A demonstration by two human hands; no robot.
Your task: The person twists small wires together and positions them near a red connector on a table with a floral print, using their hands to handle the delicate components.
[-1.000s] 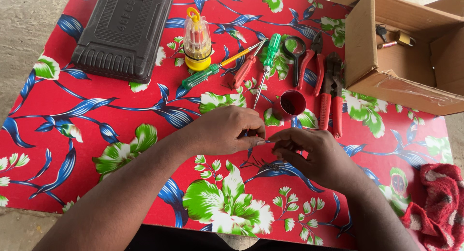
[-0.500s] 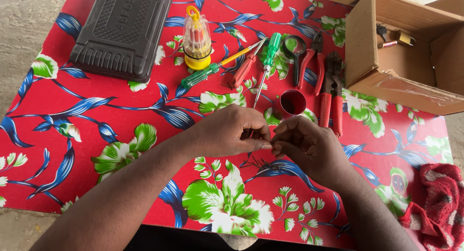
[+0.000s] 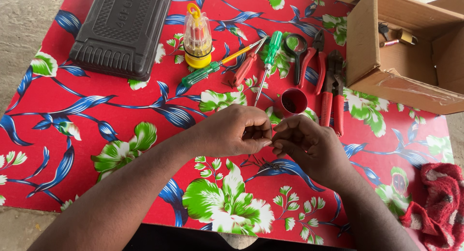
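My left hand (image 3: 237,131) and my right hand (image 3: 309,147) meet fingertip to fingertip just above the red flowered tablecloth (image 3: 121,115). Both pinch a tiny part between them; the fingers hide most of it and I cannot tell what it is. Right under the fingertips, some small dark thin pieces (image 3: 265,163) lie on the cloth. Just beyond the hands stands a small red cap (image 3: 294,101) with dark bits inside.
Tools lie in a row behind the hands: green screwdrivers (image 3: 268,55), a red-handled screwdriver (image 3: 245,67), a magnifying glass (image 3: 295,45), red-handled pliers (image 3: 332,94), a clear bit holder with yellow base (image 3: 197,38). A black case (image 3: 121,28) sits far left, an open cardboard box (image 3: 411,52) far right, a red cloth (image 3: 437,207) near right.
The two hands have closed in on each other until the fingertips touch, and both sit slightly lower on the cloth. Nothing on the table has moved.
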